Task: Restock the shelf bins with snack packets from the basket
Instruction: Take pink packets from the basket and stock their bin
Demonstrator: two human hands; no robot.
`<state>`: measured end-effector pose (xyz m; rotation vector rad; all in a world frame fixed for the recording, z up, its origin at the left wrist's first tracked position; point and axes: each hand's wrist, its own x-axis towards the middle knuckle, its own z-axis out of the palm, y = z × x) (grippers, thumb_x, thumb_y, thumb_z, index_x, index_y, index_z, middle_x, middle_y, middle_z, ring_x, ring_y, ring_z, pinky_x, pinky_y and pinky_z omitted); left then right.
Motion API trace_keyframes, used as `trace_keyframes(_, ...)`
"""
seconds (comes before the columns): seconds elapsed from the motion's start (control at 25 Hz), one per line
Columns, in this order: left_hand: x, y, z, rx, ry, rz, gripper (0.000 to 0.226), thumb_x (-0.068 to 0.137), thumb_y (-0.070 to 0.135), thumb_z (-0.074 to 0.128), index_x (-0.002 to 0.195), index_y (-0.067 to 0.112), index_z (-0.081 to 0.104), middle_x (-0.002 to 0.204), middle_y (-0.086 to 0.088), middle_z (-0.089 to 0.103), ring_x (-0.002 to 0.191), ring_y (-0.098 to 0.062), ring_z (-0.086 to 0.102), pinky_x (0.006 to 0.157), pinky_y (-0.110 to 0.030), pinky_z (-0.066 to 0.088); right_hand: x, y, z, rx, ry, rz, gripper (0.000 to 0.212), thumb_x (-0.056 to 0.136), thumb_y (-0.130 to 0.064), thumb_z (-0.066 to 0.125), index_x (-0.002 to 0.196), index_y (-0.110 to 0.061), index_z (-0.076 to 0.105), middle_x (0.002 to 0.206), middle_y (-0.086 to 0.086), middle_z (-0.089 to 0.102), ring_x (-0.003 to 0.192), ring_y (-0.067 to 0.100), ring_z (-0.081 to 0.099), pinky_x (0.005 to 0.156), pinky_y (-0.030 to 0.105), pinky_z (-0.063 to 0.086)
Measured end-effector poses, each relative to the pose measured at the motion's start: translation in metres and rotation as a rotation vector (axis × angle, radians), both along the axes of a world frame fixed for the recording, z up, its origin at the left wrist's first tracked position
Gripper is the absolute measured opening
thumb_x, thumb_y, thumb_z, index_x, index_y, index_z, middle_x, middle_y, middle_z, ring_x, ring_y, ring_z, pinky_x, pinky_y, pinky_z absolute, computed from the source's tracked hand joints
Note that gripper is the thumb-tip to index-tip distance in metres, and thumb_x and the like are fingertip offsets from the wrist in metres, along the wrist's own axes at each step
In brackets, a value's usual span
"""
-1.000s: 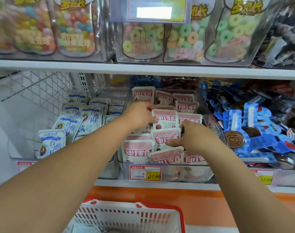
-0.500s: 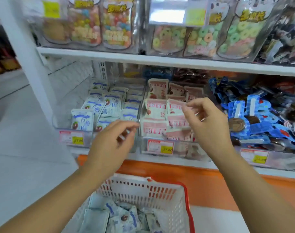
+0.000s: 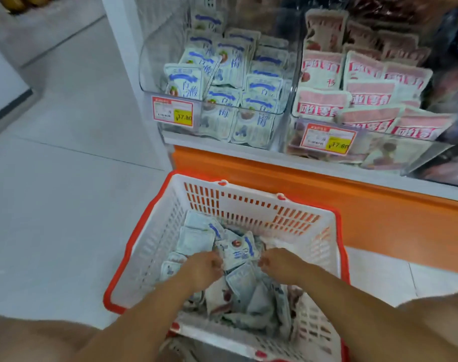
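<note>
Sitting on pale floor tiles [image 3: 66, 205], basket [image 3: 157, 246]; orange shelf base [image 3: 327, 205] behind.

Pale tiled floor [image 3: 53, 205] lay left of an orange plinth [image 3: 379, 226]. White upright post [image 3: 123, 22] stood above. Price tag [image 3: 173, 111] read 17.80, second tag [image 3: 327, 139] 17.60.

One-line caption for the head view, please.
Left hand and right hand reach among blue-white packets in the basket, below the matching shelf bin.

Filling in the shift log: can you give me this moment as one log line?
step: fetching stock | left hand, right hand: in basket among blue-white packets | grip: unclear | blue-white bin: partly filled
</note>
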<state>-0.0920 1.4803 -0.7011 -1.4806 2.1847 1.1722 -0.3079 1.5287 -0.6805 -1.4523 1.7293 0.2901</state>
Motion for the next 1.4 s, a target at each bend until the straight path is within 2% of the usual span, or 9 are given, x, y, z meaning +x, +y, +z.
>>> trace_keyframes(0.2,0.011,0.001,-0.043,-0.003,-0.215,-0.014,0.055,0.092,0.033,0.06,0.14,0.011,0.043,0.14,-0.012,0.046,0.128,-0.027,0.047,0.101,-0.033,0.04,0.03,0.011,-0.044,0.017,-0.093,-0.117,0.03,0.102,-0.019,0.042,0.125,-0.017,0.061,0.134,0.004,0.058,0.117,0.021,0.055,0.088,0.023,0.04)
trace_keyframes(0.36,0.014,-0.007,-0.046,0.009,-0.129,0.173,0.029,0.09,0.036,0.064,0.067,0.019,0.061,0.083,-0.006,0.069,0.089,-0.022,0.066,0.064,-0.025,0.04,0.028,-0.001,-0.042,0.021,-0.111,-0.24,0.031,0.101,-0.017,0.04,0.124,-0.02,0.061,0.133,0.003,0.058,0.116,0.021,0.056,0.084,0.024,0.041)
trace_keyframes(0.44,0.015,-0.012,-0.038,0.015,-0.048,0.241,0.03,0.089,0.03,0.066,0.061,0.024,0.056,0.071,0.004,0.062,0.08,-0.019,0.064,0.058,-0.021,0.037,0.024,-0.006,-0.038,-0.011,-0.151,-0.329,0.032,0.098,-0.016,0.043,0.124,-0.021,0.062,0.131,0.002,0.058,0.116,0.02,0.057,0.083,0.025,0.045)
trace_keyframes(0.64,0.012,-0.024,0.025,0.207,0.403,0.532,0.023,0.095,0.024,0.061,0.082,0.007,0.053,0.081,-0.004,0.063,0.073,-0.019,0.063,0.068,-0.024,0.055,0.032,-0.008,-0.019,0.073,-0.648,-0.592,0.05,0.085,-0.028,0.073,0.132,-0.027,0.054,0.116,-0.001,0.065,0.104,0.015,0.063,0.087,0.028,0.048)
trace_keyframes(0.8,0.008,-0.01,0.065,0.259,0.617,0.865,0.023,0.091,0.026,0.066,0.101,0.006,0.062,0.098,-0.009,0.075,0.085,-0.02,0.073,0.076,-0.036,0.061,0.037,-0.004,0.015,-0.179,-0.863,-0.752,0.023,0.088,-0.014,0.071,0.108,-0.003,0.068,0.079,0.006,0.072,0.071,0.014,0.068,0.061,0.022,0.053)
trace_keyframes(0.92,-0.003,0.004,0.083,0.387,0.761,1.012,0.026,0.092,0.033,0.064,0.113,0.018,0.061,0.108,-0.008,0.07,0.105,-0.026,0.067,0.087,-0.039,0.057,0.045,0.008,0.039,-0.55,-0.736,-0.769,0.005,0.092,-0.009,0.064,0.096,-0.009,0.067,0.081,0.001,0.068,0.072,0.012,0.066,0.067,0.038,0.06)
trace_keyframes(1.04,-0.019,0.021,0.102,0.737,0.976,0.94,0.036,0.095,0.041,0.055,0.123,0.019,0.064,0.119,-0.013,0.066,0.106,-0.03,0.065,0.088,-0.044,0.054,0.053,0.026,0.06,-0.796,-0.445,-0.412,0.01,0.09,-0.027,0.068,0.099,-0.03,0.07,0.096,-0.016,0.066,0.087,0.001,0.062,0.079,0.02,0.051)
trace_keyframes(1.12,-0.022,0.025,0.105,0.828,1.04,0.963,0.039,0.099,0.033,0.05,0.129,0.01,0.06,0.12,-0.02,0.065,0.096,-0.033,0.067,0.08,-0.043,0.054,0.055,0.035,0.077,-0.702,-0.584,-0.384,0.009,0.092,-0.022,0.065,0.093,-0.021,0.074,0.091,-0.007,0.071,0.08,0.002,0.065,0.077,0.01,0.046)
trace_keyframes(1.4,-0.026,0.029,0.113,0.973,1.072,0.873,0.034,0.098,0.022,0.048,0.118,0.005,0.069,0.128,-0.025,0.061,0.121,-0.041,0.056,0.111,-0.055,0.034,0.023,0.041,0.106,-0.633,-0.677,-0.792,0.015,0.096,-0.016,0.058,0.1,-0.027,0.067,0.096,-0.011,0.068,0.086,0.003,0.064,0.067,0.008,0.048)
